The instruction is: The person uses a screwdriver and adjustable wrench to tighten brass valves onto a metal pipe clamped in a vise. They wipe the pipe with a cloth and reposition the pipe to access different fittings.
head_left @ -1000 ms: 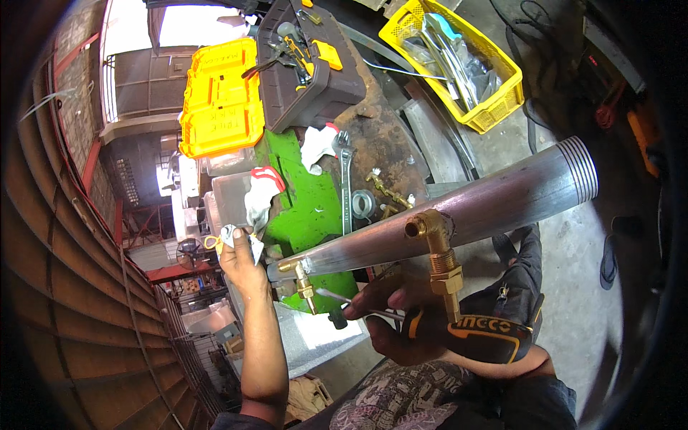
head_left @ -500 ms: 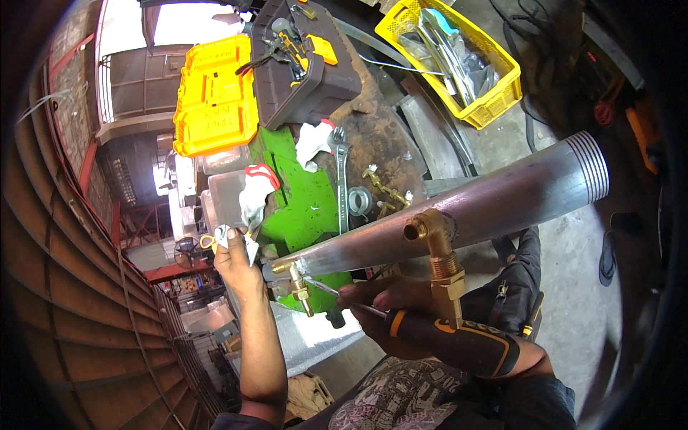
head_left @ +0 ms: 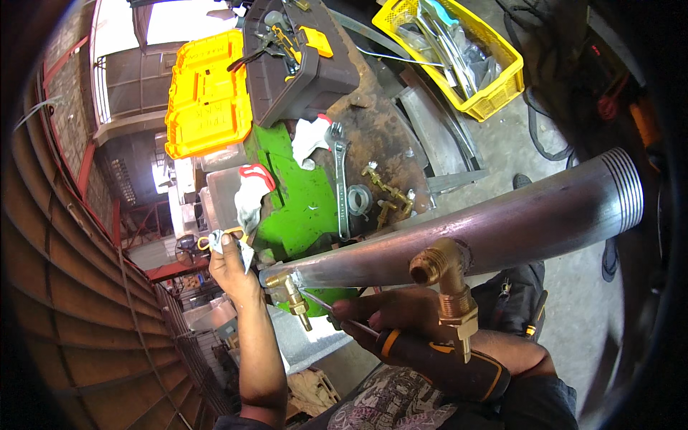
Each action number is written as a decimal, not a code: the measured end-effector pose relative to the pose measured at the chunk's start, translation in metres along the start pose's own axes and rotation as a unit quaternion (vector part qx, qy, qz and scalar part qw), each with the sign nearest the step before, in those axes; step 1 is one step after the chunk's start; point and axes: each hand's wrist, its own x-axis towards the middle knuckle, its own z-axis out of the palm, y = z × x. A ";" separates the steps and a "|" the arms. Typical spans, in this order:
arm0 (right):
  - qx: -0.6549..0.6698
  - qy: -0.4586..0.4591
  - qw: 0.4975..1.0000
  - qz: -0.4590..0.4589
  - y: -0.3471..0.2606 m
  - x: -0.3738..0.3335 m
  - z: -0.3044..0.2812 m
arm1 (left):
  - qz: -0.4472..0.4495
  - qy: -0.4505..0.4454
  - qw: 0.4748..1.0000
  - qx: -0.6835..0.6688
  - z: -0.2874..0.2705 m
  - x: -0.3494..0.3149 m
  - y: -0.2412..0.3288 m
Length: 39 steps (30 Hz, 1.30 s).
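A long steel pipe [head_left: 530, 222] with a threaded far-right end slants across in front of me. Brass elbow fittings stick out of it: a large one [head_left: 453, 287] at the middle and a small one [head_left: 294, 292] near its left end. My right hand [head_left: 398, 309] is closed around a screwdriver [head_left: 430, 362] with a black and orange handle. Its shaft reaches the pipe beside the small fitting; the tip is hard to make out. Left of the pipe's end, my left hand [head_left: 233, 272] pinches a small crumpled white packet or tube [head_left: 217, 241] with a yellow loop beside it.
On the green and rusty worktop [head_left: 297, 215] lie an adjustable wrench [head_left: 340, 186], a tape roll [head_left: 357, 201], brass fittings [head_left: 390, 188] and white-and-red gloves [head_left: 249, 204]. An open toolbox [head_left: 308, 89] with a yellow lid [head_left: 208, 107] stands behind. A yellow crate [head_left: 493, 105] sits at far right.
In the picture, the pipe's threaded end and large fitting have shifted right, and the large fitting sits lower. The right hand and screwdriver moved slightly down. Both hands keep their holds.
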 end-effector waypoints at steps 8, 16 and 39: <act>0.160 0.028 0.980 0.117 -0.027 0.006 0.011 | -0.003 0.010 1.000 0.001 0.005 -0.001 0.000; -0.095 -0.033 0.995 -0.024 0.003 0.005 0.005 | -0.015 0.011 1.000 0.012 0.003 0.000 0.002; 0.014 -0.074 0.997 0.018 -0.020 0.003 -0.002 | -0.023 0.002 1.000 0.006 0.001 -0.001 0.001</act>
